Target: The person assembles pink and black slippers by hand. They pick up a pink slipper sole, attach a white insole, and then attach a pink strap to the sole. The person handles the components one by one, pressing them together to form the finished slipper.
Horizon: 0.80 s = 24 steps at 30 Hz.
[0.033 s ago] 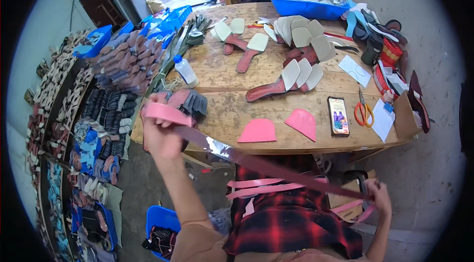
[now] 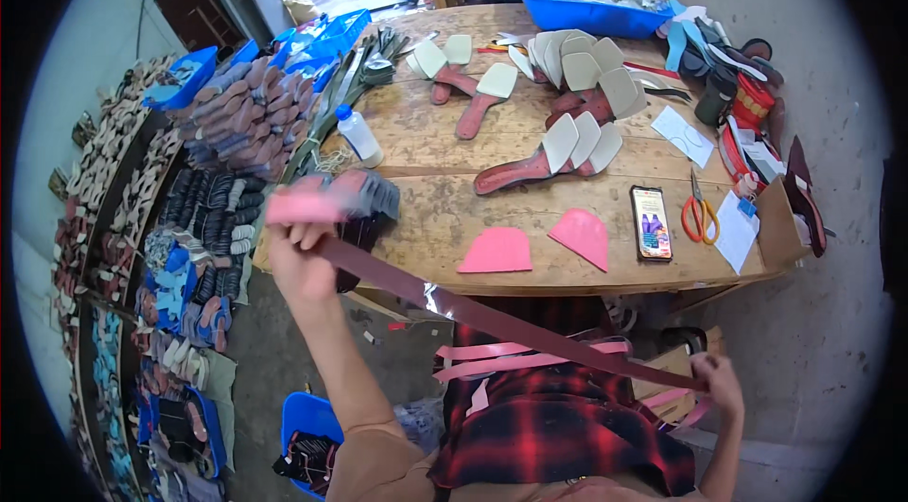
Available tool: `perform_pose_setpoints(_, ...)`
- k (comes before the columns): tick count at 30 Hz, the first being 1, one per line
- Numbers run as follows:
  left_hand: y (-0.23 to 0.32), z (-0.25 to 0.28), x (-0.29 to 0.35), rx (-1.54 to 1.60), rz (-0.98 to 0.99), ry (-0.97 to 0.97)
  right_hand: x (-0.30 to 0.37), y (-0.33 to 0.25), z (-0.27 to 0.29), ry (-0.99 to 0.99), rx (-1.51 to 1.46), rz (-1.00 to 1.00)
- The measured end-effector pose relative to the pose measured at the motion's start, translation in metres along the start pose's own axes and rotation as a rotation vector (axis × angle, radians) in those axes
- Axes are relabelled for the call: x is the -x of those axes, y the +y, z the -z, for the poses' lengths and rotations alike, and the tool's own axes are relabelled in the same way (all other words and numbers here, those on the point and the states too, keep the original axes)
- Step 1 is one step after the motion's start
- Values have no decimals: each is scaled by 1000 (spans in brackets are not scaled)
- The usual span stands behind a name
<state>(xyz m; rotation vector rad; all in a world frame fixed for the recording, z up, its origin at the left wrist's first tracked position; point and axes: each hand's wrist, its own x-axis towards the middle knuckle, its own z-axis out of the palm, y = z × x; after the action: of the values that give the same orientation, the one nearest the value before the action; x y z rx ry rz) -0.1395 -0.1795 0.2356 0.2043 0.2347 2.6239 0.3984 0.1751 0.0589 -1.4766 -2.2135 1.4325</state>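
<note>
A long strip (image 2: pixel 501 320), glossy maroon on one face and pink on the other, stretches slantwise between my hands in front of the table edge. My left hand (image 2: pixel 307 261) is closed on its upper end, where a blurred pink part shows beyond my fingers. My right hand (image 2: pixel 721 381) pinches it lower down at the right, and a pink length hangs below. More pink strips (image 2: pixel 511 365) lie across my red and black checked lap. Two pink curved cut pieces (image 2: pixel 496 251) lie near the table's front edge. Dark grey stacked pieces (image 2: pixel 378 197) sit just beyond my left hand.
On the wooden table (image 2: pixel 426 218) are a phone (image 2: pixel 651 223), orange-handled scissors (image 2: pixel 700 218), a blue-capped bottle (image 2: pixel 358 136) and red insoles with pale pads (image 2: pixel 549 157). A blue tub (image 2: pixel 591 15) stands behind. Shoe parts fill shelves (image 2: pixel 123 247) at the left; a blue bin (image 2: pixel 310 417) stands below.
My left hand and the pink end have shifted slightly left, the end now blurred. The strip looks straighter between my hands. My right hand has moved slightly left.
</note>
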Motion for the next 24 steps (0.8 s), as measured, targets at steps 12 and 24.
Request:
perform_pose_setpoints(12, -217, 74, 73, -364, 768, -239, -41, -251, -141, -456, -467, 342)
perform_pose_setpoints(24, -206, 108, 79, -1082, 898, -343, -55, -244, -184, -539, -690, 471)
